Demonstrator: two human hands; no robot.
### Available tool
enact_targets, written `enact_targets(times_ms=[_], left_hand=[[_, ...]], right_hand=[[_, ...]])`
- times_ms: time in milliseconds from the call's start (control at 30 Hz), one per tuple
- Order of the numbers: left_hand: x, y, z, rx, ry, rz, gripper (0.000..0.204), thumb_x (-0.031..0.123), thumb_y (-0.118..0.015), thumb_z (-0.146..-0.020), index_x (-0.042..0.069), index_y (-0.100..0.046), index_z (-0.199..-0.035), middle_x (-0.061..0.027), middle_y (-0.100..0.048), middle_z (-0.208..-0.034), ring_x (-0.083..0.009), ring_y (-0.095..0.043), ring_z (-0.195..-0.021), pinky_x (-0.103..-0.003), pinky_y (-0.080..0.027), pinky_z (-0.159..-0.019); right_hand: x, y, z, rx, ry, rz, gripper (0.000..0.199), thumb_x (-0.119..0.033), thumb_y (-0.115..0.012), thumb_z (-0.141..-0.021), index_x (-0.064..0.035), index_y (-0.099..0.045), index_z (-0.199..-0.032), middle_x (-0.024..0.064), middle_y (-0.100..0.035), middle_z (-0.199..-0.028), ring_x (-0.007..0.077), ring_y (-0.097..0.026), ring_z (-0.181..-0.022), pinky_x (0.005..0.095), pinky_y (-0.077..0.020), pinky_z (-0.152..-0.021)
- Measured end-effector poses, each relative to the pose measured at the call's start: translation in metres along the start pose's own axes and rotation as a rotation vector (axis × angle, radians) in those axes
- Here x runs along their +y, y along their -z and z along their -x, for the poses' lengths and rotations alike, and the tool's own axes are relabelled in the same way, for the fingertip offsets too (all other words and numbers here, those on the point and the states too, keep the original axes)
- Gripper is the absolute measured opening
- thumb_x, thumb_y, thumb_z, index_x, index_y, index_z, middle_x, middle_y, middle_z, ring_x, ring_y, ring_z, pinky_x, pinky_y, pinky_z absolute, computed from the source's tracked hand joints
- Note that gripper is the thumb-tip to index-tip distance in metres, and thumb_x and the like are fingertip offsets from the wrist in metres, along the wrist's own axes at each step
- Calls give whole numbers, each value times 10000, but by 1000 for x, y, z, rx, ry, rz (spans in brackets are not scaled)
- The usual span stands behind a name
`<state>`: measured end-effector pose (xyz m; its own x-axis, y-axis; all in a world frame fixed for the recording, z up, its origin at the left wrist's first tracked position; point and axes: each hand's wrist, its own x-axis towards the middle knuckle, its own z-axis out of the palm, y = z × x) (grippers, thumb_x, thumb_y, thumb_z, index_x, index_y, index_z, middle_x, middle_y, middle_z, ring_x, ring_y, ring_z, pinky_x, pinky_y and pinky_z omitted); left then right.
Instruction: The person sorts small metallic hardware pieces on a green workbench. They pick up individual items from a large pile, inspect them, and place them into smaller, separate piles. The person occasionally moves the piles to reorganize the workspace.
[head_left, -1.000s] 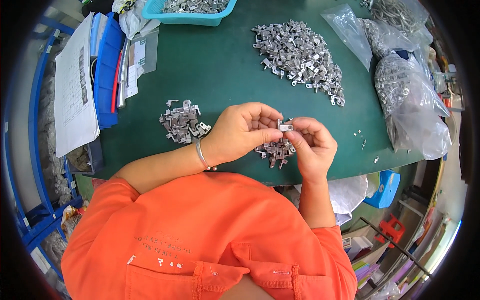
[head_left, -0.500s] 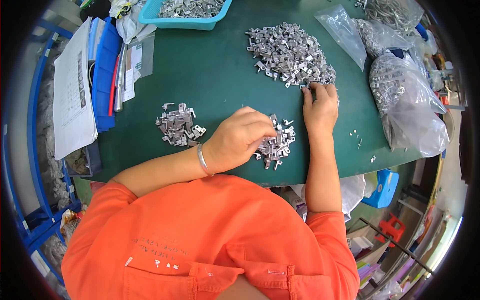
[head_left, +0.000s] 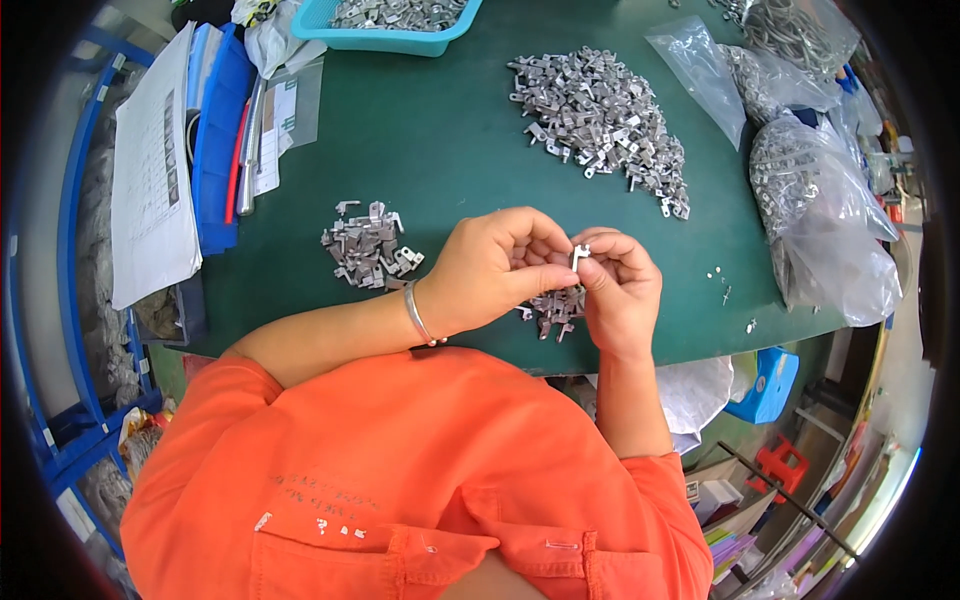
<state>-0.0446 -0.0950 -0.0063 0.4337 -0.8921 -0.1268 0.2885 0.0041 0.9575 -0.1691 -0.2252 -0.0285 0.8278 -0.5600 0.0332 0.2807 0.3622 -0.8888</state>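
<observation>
green table (head_left: pixel 440 150), metal-part heaps (head_left: pixel 600 115), plastic bags (head_left: pixel 830 220)

Two hands were at work, the left hand (head_left: pixel 495 268) and right hand (head_left: pixel 620 285), pinching one bracket (head_left: pixel 579 256) between them. Three loose heaps of brackets lay on the mat: at nine o'clock (head_left: pixel 368 245), at one o'clock (head_left: pixel 600 120) and under the hands (head_left: pixel 552 306). One tray (head_left: pixel 400 38) stood at twelve o'clock, three bags (head_left: pixel 820 200) at two.

Left hand (head_left: pixel 495 270) and right hand (head_left: pixel 620 285) pinched together, fingertip-to-fingertip
</observation>
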Motion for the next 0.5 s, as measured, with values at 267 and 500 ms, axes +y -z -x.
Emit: enact_targets(times_ms=[267,500], left_hand=[[-2,0,4,68,-145,-108,158,-13,-717,-820,-11,-621,-946,-48,-655,-908,-94,-626,-807,-239,-545,-727],[-5,5,1,16,-516,-571,174,-71,-711,-731,24,-673,-872,-66,-660,-900,-193,-646,-802,-286,-526,-695]], right_hand=[[-9,-1,9,-26,-45,135,181,132,-620,-830,41,-610,-986,122,-624,-1029,153,-618,-902,266,-517,-792],[-13,1,13,-75,113,329,182,128,-664,-782,29,-639,-933,134,-648,-988,196,-642,-854,289,-535,-741]])
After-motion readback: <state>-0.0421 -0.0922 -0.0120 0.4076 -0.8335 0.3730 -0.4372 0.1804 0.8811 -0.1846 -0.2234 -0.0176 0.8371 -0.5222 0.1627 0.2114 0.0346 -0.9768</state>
